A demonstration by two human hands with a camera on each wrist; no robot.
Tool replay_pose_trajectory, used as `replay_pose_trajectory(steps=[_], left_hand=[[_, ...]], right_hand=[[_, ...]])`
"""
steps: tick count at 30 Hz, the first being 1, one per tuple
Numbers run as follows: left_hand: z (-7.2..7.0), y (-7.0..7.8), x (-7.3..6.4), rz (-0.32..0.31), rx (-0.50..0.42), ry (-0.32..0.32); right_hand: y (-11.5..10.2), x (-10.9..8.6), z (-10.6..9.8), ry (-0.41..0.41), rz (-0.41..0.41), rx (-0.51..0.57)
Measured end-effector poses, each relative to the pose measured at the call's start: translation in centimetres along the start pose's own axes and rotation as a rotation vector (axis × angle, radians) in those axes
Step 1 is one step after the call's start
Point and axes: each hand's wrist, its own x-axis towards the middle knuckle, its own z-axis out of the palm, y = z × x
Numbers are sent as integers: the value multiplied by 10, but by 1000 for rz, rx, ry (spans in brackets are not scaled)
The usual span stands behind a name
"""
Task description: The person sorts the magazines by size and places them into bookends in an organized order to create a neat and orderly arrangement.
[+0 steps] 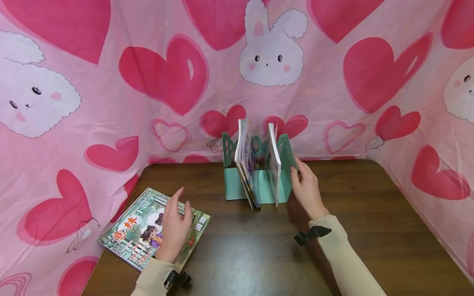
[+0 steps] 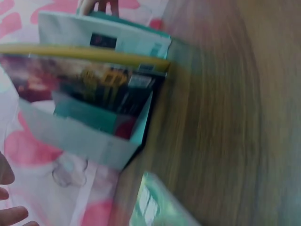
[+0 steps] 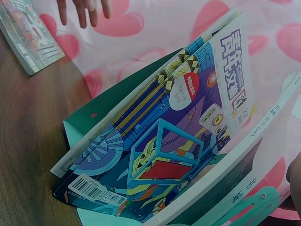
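Observation:
A green magazine rack (image 1: 233, 185) stands at the back middle of the table. Several magazines (image 1: 246, 164) lean in its left part, and a white-edged magazine (image 1: 275, 164) stands near its right panel. With thumb and fingers my right hand (image 1: 308, 191) holds the edge of that right panel; part of the fingers is hidden behind it. My left hand (image 1: 177, 226), fingers extended and parted from the thumb, is over a green-covered magazine (image 1: 127, 236) lying flat at the left. Nothing is in the left hand. The right wrist view shows a colourful cover with a barcode (image 3: 96, 190).
The brown wooden table (image 1: 259, 255) extends in front of the rack and to its right. Pink cloth (image 1: 222, 90) with hearts and rabbits hangs behind and along both sides. Both wrists wear black straps with small devices.

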Motion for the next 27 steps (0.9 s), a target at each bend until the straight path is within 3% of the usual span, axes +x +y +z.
replay_pose_trajectory(steps=[5,16,20,27], left_hand=[[-14,-16,0,-16,95,36],[-51,-49,-7,-174,251,45],[-62,-56,-11,-235,303,16],[-80,-65,-19,-407,389,-90]], right_hand=[[0,0,0,-4,6,3],[-1,0,0,1,-10,4],[-1,0,0,9,-15,-2],[0,0,0,4,-8,7]])
